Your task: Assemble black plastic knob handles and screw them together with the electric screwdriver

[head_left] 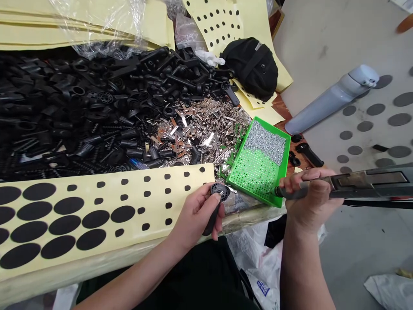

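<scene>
My left hand [193, 213] grips a black plastic wheel part with a dark arm [220, 192], just above the edge of a yellow backing sheet with black oval stickers [155, 211]. My right hand [309, 191] holds a long grey power screwdriver [364, 183]. Its narrow tip sits by the right edge of a green perforated tray [244, 148], a short way from the wheel. Silvery small fasteners cover the tray's far half, and the near half shows bare holes with green. The screwdriver's tip is thin, and I cannot tell whether it touches the tray.
A large heap of black plastic parts [97, 103] and a pile of shiny metal pieces [200, 129] lie beyond the tray. A black bag [250, 66], plastic-wrapped yellow sheets [97, 21] and a grey-blue cylinder [332, 99] stand further off. White sacking [258, 258] lies below the table edge.
</scene>
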The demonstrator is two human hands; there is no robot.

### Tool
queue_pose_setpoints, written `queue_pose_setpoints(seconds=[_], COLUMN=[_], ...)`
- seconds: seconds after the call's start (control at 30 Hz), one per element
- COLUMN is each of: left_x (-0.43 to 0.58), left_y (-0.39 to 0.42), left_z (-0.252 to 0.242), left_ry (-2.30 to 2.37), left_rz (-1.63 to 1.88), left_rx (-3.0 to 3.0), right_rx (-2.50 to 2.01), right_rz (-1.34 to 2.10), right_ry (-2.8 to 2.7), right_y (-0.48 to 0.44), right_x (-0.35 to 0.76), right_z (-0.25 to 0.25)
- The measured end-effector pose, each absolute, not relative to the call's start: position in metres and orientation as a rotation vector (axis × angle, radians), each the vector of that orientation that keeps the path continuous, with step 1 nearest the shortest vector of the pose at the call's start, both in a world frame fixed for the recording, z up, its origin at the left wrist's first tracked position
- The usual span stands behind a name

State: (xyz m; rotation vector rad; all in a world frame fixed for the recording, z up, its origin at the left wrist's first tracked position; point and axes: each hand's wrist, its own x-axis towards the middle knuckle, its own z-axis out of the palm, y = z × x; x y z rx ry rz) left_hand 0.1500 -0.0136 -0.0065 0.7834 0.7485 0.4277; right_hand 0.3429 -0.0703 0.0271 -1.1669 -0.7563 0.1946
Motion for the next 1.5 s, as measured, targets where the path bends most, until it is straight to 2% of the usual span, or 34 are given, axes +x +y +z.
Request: queue_pose_setpoints(seconds=[0.3,0.53,0.9,1.5], left_x=[0.151,0.152,0.152,0.153], left_y=[-0.014,-0.012,-0.014,-0.014], left_z=[-0.006,-0.006,-0.009,-0.011], left_ry=[0.741,0.736,0.707,0.667], left_rz=[0.439,0.454,0.479,0.479], left_rx=[0.786,0.756,0.733,0.758], right_rx=[-1.179,-1.157,-1.032,-0.940], right_rz=[0.225,0.182,0.418,0.529], right_ry=[-0.751,-0.832,-0.874,-0.911], right_y=[-0.071,-0.073,-0.050,-0.036], right_x=[0.343,0.341,0.285,0.270], right_z=[0.029,0.052,0.081,0.059])
